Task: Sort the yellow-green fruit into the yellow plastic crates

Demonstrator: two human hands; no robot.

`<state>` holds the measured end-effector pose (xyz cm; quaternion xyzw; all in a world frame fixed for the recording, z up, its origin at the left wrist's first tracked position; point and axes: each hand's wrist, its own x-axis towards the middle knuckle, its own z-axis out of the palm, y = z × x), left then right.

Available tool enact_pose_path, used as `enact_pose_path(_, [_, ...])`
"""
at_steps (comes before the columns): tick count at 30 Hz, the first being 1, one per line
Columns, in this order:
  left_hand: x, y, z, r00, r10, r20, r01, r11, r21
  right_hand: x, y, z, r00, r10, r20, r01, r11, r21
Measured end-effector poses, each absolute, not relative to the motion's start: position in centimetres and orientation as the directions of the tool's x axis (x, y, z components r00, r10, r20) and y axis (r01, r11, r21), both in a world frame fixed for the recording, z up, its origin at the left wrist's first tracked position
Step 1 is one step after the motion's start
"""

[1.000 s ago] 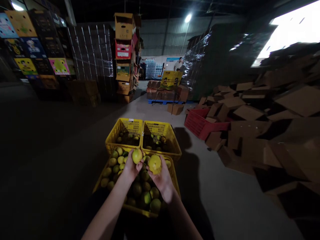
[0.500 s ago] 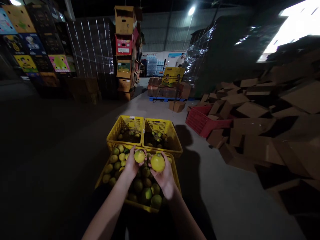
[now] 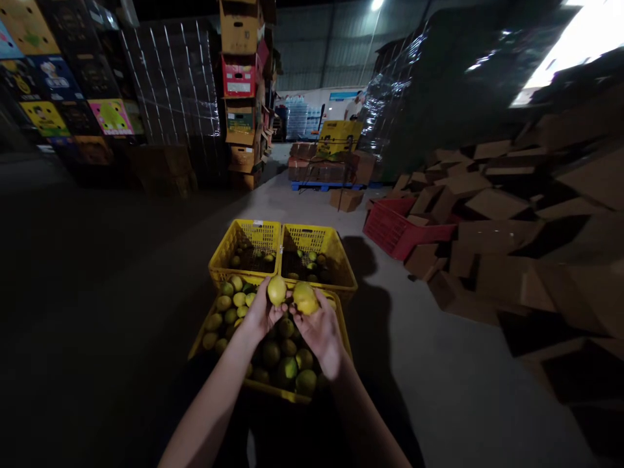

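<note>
Both hands are raised above a yellow plastic crate (image 3: 277, 391) full of yellow-green lemons (image 3: 272, 353). A yellow lemon (image 3: 277, 290) is held upright in the fingers of my left hand (image 3: 259, 316). Close beside it, my right hand (image 3: 322, 330) is closed around a second, slightly larger lemon (image 3: 305, 298), which lies tilted. The two fruits are near each other but apart. Behind the full crate stand two more yellow crates, a left one (image 3: 221, 255) and a right one (image 3: 345, 265), each with several lemons scattered on its bottom.
Flattened and open cardboard boxes (image 3: 497, 244) are heaped on the right, around a red crate (image 3: 390, 224). Farther back, a blue pallet (image 3: 319, 186) carries boxes. A tall stack of cartons (image 3: 240, 81) and wrapped pallets line the back. A person (image 3: 354, 105) is in the distance.
Both lemons have been turned in my fingers and now show their sides. My hands have risen slightly in view, and the camera has tilted down a little.
</note>
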<state>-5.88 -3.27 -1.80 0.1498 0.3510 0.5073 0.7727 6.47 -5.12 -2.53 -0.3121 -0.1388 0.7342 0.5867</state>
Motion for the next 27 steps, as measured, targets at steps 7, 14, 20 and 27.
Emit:
enact_pose_path(7, [-5.8,-3.1,-2.1,0.240,0.878,-0.414,-0.623,0.466,0.628,6.6,-4.8,-3.2,-0.127,0.944,-0.304,-0.776,-0.285,-0.562])
enact_pose_path(14, [-5.6,-3.5,-2.1,-0.108,0.989,-0.096,-0.549,0.021,0.835,6.1,-5.3,-2.9,0.080,0.987,-0.137,-0.644,-0.053,-0.764])
enact_pose_path(20, [-6.3,-4.0,-1.7,-0.133,0.976,0.172,-0.372,-0.210,0.904,6.5,-4.9,-3.4,0.299,0.952,0.069,-0.425,0.197,-0.884])
enact_pose_path(27, [-6.8,-3.5,-1.7,0.025,0.986,-0.165,-0.704,0.135,0.697,6.9,-5.0,-2.7,0.123,0.992,0.008,-0.620,0.083,-0.780])
